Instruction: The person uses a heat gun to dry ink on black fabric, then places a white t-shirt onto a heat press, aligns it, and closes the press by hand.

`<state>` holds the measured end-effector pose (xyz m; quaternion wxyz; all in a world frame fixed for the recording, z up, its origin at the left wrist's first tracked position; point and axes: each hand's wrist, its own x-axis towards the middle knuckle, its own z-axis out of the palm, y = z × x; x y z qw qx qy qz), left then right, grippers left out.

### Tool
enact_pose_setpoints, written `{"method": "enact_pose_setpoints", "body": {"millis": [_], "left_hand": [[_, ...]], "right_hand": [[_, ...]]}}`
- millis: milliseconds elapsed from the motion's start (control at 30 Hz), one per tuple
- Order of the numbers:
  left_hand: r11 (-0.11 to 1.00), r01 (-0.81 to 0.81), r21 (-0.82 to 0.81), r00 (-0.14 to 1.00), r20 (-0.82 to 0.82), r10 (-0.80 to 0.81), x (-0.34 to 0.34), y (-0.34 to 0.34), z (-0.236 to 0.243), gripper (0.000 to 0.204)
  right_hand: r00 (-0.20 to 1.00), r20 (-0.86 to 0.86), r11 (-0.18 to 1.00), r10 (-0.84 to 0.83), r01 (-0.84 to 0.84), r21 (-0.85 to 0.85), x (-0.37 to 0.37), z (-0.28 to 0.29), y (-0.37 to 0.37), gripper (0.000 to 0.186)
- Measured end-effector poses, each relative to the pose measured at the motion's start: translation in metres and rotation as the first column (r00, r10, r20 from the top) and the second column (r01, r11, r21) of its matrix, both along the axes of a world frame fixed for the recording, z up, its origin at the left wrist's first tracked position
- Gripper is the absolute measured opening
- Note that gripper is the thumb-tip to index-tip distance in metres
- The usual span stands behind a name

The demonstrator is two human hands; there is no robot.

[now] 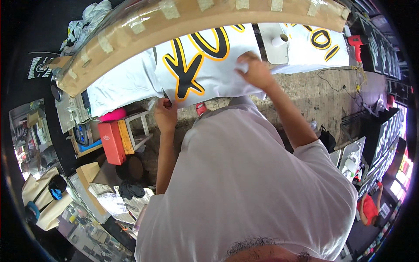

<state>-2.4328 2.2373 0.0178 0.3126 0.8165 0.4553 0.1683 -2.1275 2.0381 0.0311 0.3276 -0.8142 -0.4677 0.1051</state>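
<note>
A white fabric piece with black lettering edged in yellow lies over the work table in front of me. My left hand is closed at its lower left corner, fingers pinching the fabric edge. Above the fabric's right side hovers my right hand, fingers curled in. A small white patch shows between those fingers; I cannot tell whether it is a held thing or the fabric behind. More plain white fabric spreads to the left, and a second lettered white piece lies to the right.
A brown cardboard-like roll with tape strips arches across the far side. On a grey board stands a white cup-like cylinder. A red heat gun sits far right, cables below. Beside my left arm are a red box and a white stool.
</note>
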Motion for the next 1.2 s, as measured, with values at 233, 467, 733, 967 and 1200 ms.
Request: {"method": "enact_pose_setpoints", "body": {"millis": [233, 467, 733, 967, 1200], "left_hand": [[0.987, 0.119, 0.106, 0.987, -0.125, -0.105, -0.017, 0.015, -0.020, 0.021], [0.916, 0.163, -0.366, 0.974, 0.210, -0.089, -0.005, 0.025, 0.010, 0.013], [0.621, 0.297, -0.725, 0.734, 0.590, 0.338, 0.000, 0.024, 0.039, 0.009], [0.591, 0.254, -0.766, 0.626, 0.596, 0.503, -0.023, -0.033, 0.009, 0.006], [0.660, 0.170, -0.732, 0.453, 0.653, 0.607, -0.037, -0.053, 0.013, 0.008]], "right_hand": [[0.999, -0.039, 0.984, 0.003, -0.010, -0.177, -0.081, 0.006, -0.022, 0.030], [0.993, 0.093, 0.983, 0.078, -0.061, -0.173, -0.076, -0.026, -0.035, 0.008], [0.988, 0.007, 0.932, 0.156, -0.144, -0.333, -0.067, 0.045, -0.038, 0.014], [0.821, -0.262, 0.662, 0.508, -0.567, -0.490, -0.123, 0.063, -0.060, 0.009], [0.657, -0.530, 0.721, 0.536, -0.683, -0.119, -0.142, 0.083, -0.005, 0.018]]}}
